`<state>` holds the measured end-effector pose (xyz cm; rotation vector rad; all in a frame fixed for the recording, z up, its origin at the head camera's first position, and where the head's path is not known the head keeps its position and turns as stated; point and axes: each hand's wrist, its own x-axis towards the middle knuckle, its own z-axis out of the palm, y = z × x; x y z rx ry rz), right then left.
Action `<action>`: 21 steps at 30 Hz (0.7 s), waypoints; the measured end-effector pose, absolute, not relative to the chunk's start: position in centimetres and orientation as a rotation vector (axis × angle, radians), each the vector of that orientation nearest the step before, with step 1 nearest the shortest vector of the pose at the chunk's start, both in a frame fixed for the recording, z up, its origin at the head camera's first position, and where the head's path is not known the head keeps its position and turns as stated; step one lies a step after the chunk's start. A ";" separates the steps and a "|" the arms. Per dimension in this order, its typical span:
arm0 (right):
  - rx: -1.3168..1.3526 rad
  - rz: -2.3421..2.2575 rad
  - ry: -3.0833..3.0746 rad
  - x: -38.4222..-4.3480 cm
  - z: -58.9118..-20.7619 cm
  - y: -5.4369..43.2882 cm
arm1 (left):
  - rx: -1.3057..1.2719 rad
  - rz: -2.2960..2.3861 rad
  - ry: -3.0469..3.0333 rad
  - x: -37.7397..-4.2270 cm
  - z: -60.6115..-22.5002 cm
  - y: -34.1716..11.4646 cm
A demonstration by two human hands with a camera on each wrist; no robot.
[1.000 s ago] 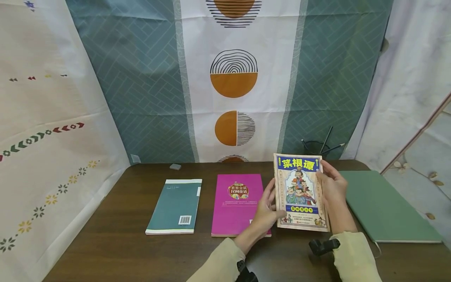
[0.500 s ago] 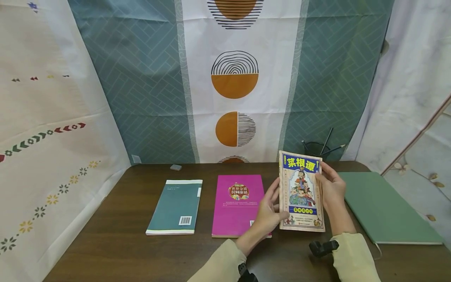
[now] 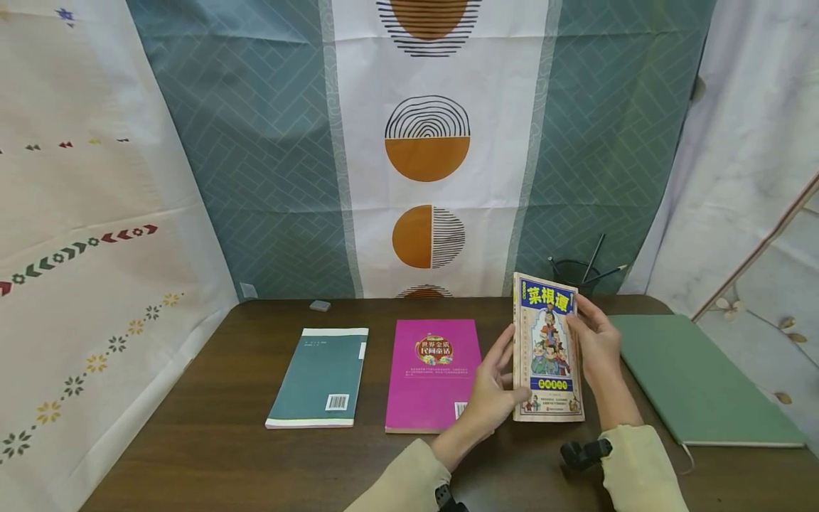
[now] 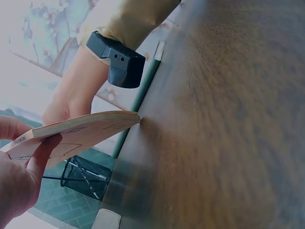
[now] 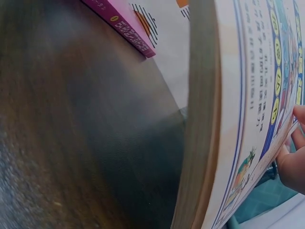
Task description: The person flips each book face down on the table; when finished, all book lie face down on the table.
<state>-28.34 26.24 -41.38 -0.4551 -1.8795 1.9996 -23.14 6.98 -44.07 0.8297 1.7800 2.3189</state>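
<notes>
Held book: the cream-bordered illustrated book [image 3: 545, 355] shows its front cover, with yellow characters on a blue band, a cluster of cartoon figures below and a narrower blue band under them.
Place: raised, slightly turned, over the right half of the desk [image 3: 192, 455]; whether a lower corner touches it, I cannot tell.
Left hand: the left hand [image 3: 491, 392] is clamped on the lower left edge, thumb on the cover.
Right hand: the right hand [image 3: 598, 343] pinches the upper right edge.
Pink book: the pink book [image 3: 429, 384] lies mid-desk; the left hand and forearm cover its near right corner.
Teal book: the teal book [image 3: 316, 377] lies toward the desk's left edge.
Green book: the large green book [image 3: 697, 377] lies along the right edge, partly behind the right forearm.
Back edge: a small grey object [image 3: 320, 306] sits near the left corner; the pen cup [image 4: 78, 183], toward the right corner, is partly hidden by the held book in the head view.
Left wrist view: shows the cup's mesh and the held book's back cover.
Right wrist view: shows its page edges and the pink book's lettered spine.
</notes>
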 end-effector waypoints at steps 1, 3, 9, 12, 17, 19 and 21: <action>-0.447 1.999 -1.889 -28.3 -41.4 26.2 | 0.839 2.315 1.783 -23.1 -44.0 7.0; -0.426 2.000 -1.919 -28.2 -41.4 26.1 | 0.852 2.309 1.783 -23.1 -44.0 7.0; -0.354 1.934 -2.137 -27.9 -41.4 26.0 | 0.866 2.301 1.785 -23.0 -43.9 6.9; -0.321 1.898 -2.225 -27.8 -41.4 25.9 | 0.872 2.304 1.776 -22.9 -43.8 6.9; -0.300 1.882 -2.288 -27.8 -40.9 25.6 | 0.888 2.314 1.770 -23.0 -43.8 6.8; -0.292 1.874 -2.302 -27.7 -40.6 25.4 | 0.894 2.314 1.774 -23.0 -43.8 6.8; -0.282 1.859 -2.319 -27.6 -40.3 25.2 | 0.900 2.312 1.777 -23.1 -43.7 6.7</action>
